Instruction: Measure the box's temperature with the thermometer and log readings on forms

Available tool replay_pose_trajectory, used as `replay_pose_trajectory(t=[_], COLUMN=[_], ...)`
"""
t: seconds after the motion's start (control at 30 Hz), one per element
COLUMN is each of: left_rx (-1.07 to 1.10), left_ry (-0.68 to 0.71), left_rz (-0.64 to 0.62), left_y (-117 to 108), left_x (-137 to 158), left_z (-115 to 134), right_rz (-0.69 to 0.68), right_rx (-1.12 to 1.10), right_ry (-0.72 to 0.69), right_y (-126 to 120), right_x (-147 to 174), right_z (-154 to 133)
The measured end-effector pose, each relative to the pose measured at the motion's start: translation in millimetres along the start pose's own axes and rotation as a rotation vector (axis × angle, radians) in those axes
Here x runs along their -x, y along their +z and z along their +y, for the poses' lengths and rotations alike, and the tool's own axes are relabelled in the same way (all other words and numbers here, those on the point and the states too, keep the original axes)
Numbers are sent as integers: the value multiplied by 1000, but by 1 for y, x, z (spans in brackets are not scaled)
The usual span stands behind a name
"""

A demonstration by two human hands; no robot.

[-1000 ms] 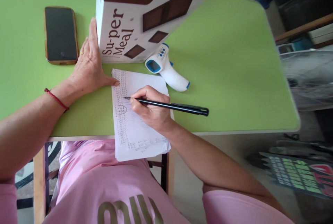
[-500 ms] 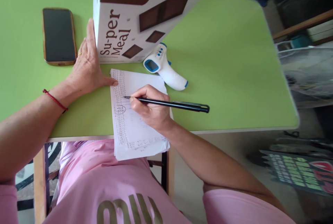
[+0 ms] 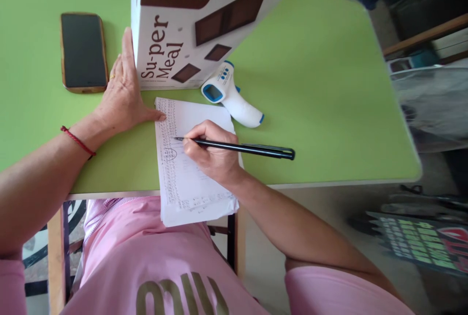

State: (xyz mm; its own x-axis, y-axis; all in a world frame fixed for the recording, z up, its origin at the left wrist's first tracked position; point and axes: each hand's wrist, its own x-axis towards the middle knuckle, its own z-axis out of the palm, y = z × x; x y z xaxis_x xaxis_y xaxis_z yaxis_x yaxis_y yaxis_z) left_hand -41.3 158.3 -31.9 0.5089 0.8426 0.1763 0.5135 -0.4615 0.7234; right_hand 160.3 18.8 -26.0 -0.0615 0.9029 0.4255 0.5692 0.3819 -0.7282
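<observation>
My right hand (image 3: 212, 151) is closed around a black pen (image 3: 252, 148), its tip on or just over the paper. Beneath it lies a stack of white paper (image 3: 197, 188), with rows of small handwriting along the left side and an oval drawn among them. The lower part of the stack hangs past the table edge. My left hand (image 3: 124, 86) lies flat with the fingers stretched out, the thumb resting on the paper's upper left corner. Its index finger lies along the side of a white and brown box (image 3: 164, 37) standing on the table.
A white and blue handheld thermometer (image 3: 234, 95) lies beyond the paper, beside the box. Left of the box is a phone (image 3: 83, 51) in a brown case. The green table (image 3: 329, 86) ends close to my body. Bags and a printed sign (image 3: 420, 242) are off to the right.
Both hands keep almost the same place. The pen tip sits very slightly lower in the view, and the whole view has shifted a little.
</observation>
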Motion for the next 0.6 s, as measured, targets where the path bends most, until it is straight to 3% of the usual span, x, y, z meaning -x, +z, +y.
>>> replay_pose_trajectory(t=[0.4,0.6], left_rx=[-39,1], left_ry=[-87,14], left_rz=[-37,10], left_y=[-2,1], left_x=[-3,0], left_z=[11,-1], right_rz=[8,-13], right_rx=[25,11], right_ry=[41,31], right_y=[1,0], right_x=[1,1], right_z=[2,2])
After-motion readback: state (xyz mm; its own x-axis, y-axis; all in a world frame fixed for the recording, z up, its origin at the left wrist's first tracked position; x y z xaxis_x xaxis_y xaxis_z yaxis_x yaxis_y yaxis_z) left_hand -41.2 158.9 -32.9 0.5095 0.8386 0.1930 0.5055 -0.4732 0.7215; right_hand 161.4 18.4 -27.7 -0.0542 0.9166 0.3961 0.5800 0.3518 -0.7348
